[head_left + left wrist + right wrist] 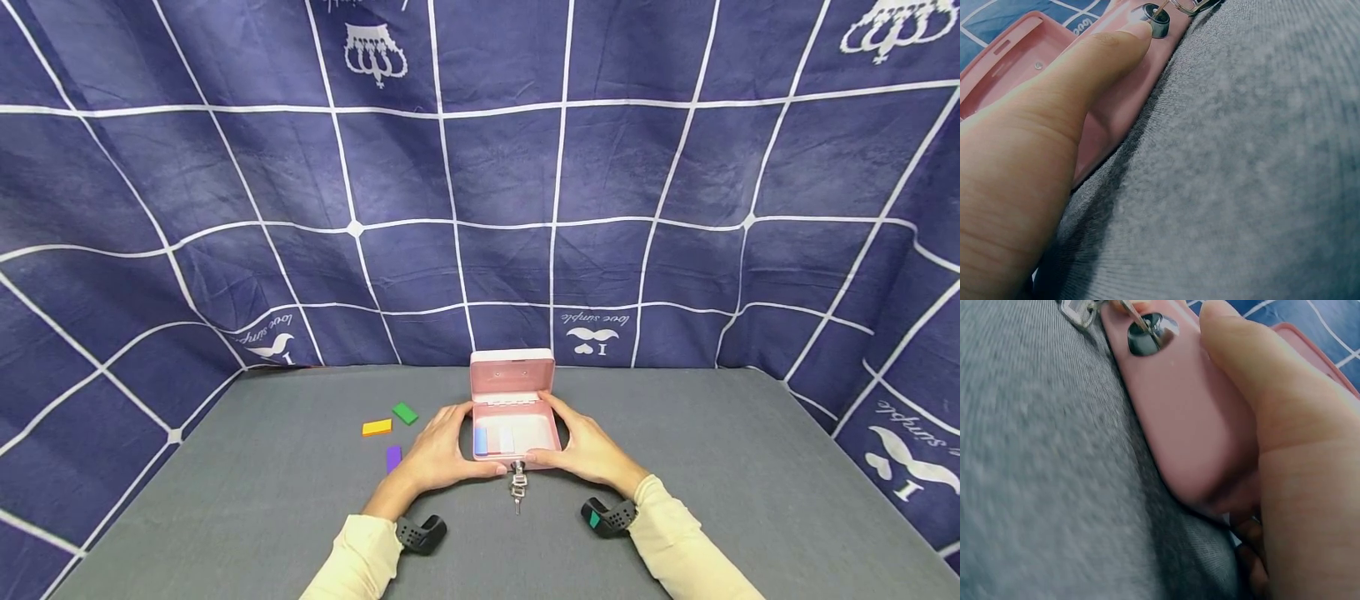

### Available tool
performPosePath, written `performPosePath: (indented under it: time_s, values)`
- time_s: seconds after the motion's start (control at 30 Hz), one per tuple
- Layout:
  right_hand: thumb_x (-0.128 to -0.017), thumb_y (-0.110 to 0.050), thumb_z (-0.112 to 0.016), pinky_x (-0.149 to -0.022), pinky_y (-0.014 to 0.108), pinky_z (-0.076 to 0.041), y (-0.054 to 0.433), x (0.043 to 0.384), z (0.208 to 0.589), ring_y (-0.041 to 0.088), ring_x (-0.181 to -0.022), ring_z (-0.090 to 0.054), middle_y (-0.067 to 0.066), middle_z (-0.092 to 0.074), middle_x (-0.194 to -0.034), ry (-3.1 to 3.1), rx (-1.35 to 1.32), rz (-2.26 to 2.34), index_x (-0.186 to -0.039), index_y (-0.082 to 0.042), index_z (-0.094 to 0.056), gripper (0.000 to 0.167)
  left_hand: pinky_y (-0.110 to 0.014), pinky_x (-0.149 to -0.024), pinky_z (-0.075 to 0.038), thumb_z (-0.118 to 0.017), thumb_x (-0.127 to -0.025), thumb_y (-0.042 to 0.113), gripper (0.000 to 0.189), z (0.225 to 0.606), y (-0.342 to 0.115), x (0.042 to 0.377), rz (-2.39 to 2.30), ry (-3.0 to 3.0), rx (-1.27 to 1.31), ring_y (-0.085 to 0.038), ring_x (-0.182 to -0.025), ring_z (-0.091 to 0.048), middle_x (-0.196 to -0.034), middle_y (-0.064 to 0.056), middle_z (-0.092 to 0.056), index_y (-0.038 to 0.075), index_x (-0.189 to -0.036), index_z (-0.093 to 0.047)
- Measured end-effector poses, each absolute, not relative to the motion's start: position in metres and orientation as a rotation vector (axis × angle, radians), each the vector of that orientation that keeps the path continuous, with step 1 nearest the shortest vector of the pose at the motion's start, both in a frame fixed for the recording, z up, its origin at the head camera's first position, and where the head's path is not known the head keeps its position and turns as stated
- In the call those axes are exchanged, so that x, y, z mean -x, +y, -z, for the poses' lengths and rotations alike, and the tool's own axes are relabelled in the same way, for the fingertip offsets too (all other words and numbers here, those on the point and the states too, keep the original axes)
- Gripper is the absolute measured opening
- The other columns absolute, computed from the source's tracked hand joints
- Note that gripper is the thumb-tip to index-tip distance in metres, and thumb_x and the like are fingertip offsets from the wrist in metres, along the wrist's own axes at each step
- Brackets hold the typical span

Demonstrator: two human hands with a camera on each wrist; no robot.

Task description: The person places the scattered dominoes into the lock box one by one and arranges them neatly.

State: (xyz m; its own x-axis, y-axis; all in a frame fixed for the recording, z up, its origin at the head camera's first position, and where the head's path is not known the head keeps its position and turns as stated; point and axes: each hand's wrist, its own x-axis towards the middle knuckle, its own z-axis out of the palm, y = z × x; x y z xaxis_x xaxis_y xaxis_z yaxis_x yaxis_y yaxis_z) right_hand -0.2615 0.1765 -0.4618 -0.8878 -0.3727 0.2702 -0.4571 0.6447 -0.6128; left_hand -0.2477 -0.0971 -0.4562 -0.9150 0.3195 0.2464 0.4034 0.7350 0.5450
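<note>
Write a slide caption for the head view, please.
Left hand and right hand hold an open pink box, keys in front.

Smooth box, glossy metal lock

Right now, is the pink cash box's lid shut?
No, the lid stands raised at the back of the pink cash box, with the inside in view.

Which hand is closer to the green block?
Left. The left hand grips the left side of the pink box, just right of the green block without touching it. The right hand grips the box's right side, farther from the block.
</note>
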Motion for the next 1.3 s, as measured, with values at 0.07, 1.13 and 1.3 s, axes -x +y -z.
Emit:
performPosePath:
  time_s: [0.07, 1.13, 1.3]
  values:
    - [-0.074, -0.058, -0.081, -0.105, 0.052, -0.046, 0.177, 0.262, 0.461, 0.031, -0.128, -0.059, 0.015, -0.057, -0.144, -2.735, -0.706, -1.073, -0.155, -0.021, -0.036, 0.100, -0.050, -0.105, -0.045, -0.080, -0.060, 0.074, 0.110, 0.456, -0.097, 0.248, 0.928, -2.798, 0.586, -0.023, -0.131, -0.050, -0.138, -0.004, -0.057, 0.016, -0.147, -0.045]
    - [-0.073, -0.050, -0.085, -0.102, 0.044, -0.050, 0.190, 0.261, 0.467, 0.019, -0.119, -0.066, 0.005, -0.062, -0.140, -2.606, -0.791, -1.038, -0.151, -0.020, -0.045, 0.092, -0.049, -0.114, -0.039, -0.084, -0.065, 0.064, 0.108, 0.417, -0.139, 0.248, 0.948, -2.874, 0.604, -0.028, -0.140, -0.047, -0.148, -0.008, -0.052, 0.010, -0.150, -0.043]
    - [-0.075, -0.052, -0.083, -0.103, 0.044, -0.050, 0.190, 0.264, 0.467, 0.018, -0.120, -0.066, 0.005, -0.061, -0.142, -2.610, -0.807, -1.037, -0.152, -0.021, -0.043, 0.092, -0.051, -0.114, -0.037, -0.075, -0.079, 0.061, 0.092, 0.414, -0.158, 0.253, 0.935, -2.831, 0.464, -0.030, -0.139, -0.048, -0.148, -0.010, -0.052, 0.008, -0.148, -0.046]
